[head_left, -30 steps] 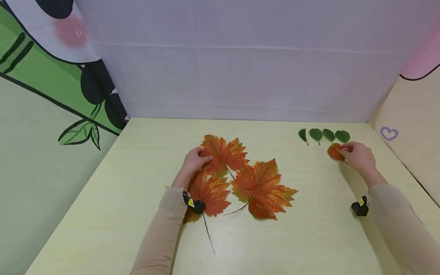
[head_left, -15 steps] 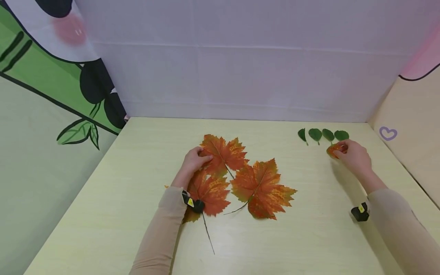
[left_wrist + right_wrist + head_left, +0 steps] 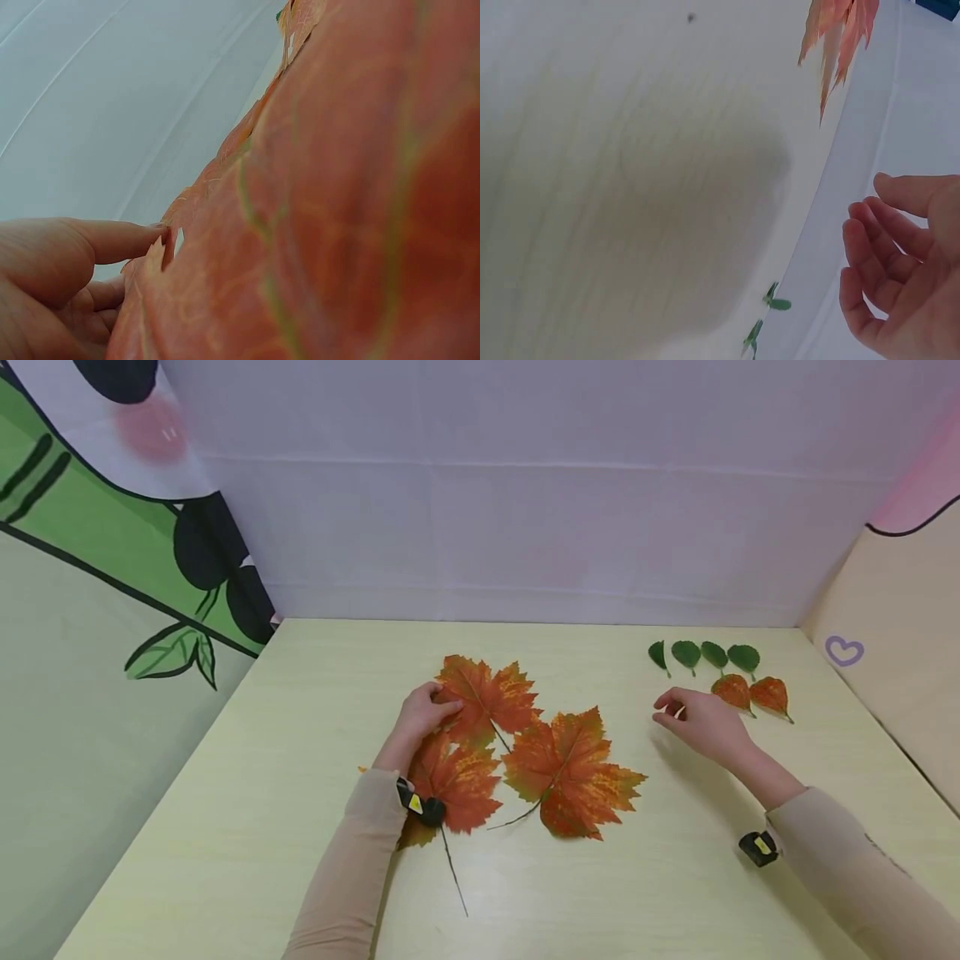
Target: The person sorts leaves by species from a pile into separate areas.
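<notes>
My left hand (image 3: pixel 426 714) pinches the left edge of the upper orange maple leaf (image 3: pixel 480 689), thumb on top. In the left wrist view the thumb tip lies at a leaf's jagged edge, and orange leaf surface (image 3: pixel 345 210) fills the right side. A second maple leaf (image 3: pixel 461 785) lies under my left wrist, partly hidden by it. The third maple leaf (image 3: pixel 570 772) lies to the right, its stem pointing left. Above the table, left of two small orange leaves (image 3: pixel 731 692), hovers my right hand (image 3: pixel 705 722), fingers loosely bent and holding nothing.
Several small green leaves (image 3: pixel 686 653) form a row at the back right of the pale table (image 3: pixel 585 910). The two orange ones sit just in front of that row's right end. A lilac cloth (image 3: pixel 487 543) rises along the back edge.
My right hand has let go of the small orange leaf and moved left, uncovering two small orange leaves side by side. My left hand has kept its place on the maple leaf.
</notes>
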Tool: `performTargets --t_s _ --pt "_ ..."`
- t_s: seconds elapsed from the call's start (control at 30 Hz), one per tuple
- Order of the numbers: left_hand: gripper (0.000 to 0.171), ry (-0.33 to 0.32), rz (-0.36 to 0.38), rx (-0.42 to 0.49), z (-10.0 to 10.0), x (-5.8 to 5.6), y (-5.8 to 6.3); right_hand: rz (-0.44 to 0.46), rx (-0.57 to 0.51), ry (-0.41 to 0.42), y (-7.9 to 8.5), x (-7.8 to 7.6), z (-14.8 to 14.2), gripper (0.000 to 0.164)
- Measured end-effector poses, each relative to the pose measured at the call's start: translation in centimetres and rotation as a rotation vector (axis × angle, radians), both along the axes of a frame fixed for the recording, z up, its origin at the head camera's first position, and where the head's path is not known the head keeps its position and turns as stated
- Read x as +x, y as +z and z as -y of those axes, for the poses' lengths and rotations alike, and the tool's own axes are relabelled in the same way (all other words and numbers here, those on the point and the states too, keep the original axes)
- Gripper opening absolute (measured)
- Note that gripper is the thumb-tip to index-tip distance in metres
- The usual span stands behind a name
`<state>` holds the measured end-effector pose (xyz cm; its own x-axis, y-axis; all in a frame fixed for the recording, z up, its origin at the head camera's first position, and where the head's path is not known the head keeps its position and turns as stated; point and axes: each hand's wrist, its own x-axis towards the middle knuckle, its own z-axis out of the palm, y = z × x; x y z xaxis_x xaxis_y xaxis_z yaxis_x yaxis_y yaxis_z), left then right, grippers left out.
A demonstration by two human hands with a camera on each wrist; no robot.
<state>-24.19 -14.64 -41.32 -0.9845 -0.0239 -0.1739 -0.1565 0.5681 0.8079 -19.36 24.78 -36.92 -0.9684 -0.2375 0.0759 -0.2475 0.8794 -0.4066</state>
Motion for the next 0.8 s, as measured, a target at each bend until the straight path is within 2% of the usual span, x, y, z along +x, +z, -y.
performTargets --t_s 0.17,0.5,0.6,0.8 --pt "0.048 -0.004 -0.004 -0.008 -0.1 0.1 0.0 0.013 -0.008 0.076 -0.3 0.8 2.3 0.016" --pt "0.046 -0.001 0.002 0.018 0.0 0.3 0.2 0.085 -0.124 0.228 -0.1 3.4 6.3 0.013" --pt "0.046 -0.001 0.001 0.019 0.0 0.3 0.2 0.128 -0.134 0.262 -0.1 4.3 7.4 0.016" --pt "0.045 0.001 -0.002 0.016 0.0 0.1 0.0 0.193 -0.117 0.314 -0.3 5.8 8.9 0.031"
